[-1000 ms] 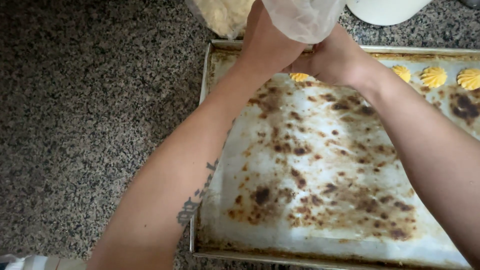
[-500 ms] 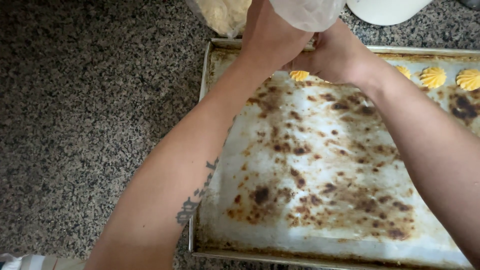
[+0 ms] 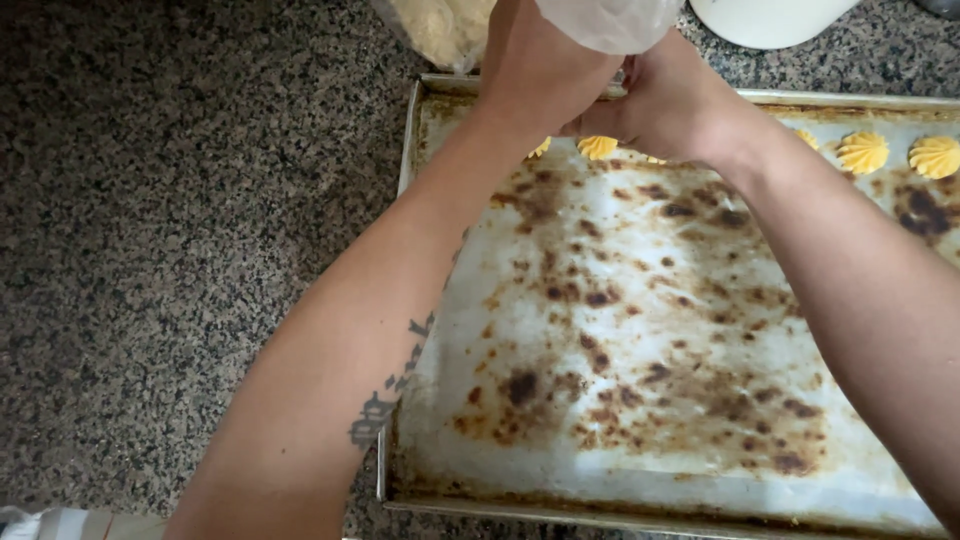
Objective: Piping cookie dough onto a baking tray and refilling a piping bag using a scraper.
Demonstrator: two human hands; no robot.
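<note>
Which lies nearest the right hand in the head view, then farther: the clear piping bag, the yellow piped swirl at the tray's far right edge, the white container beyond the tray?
1. Clear piping bag, in its grasp.
2. White container, beyond tray, right.
3. Yellow piped swirl, far right edge.

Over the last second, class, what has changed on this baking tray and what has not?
Little changed. Both hands, left hand and right hand, eased slightly left along the top row with the piping bag, exposing more of the yellow rosette beneath. The baking tray stayed put.
</note>
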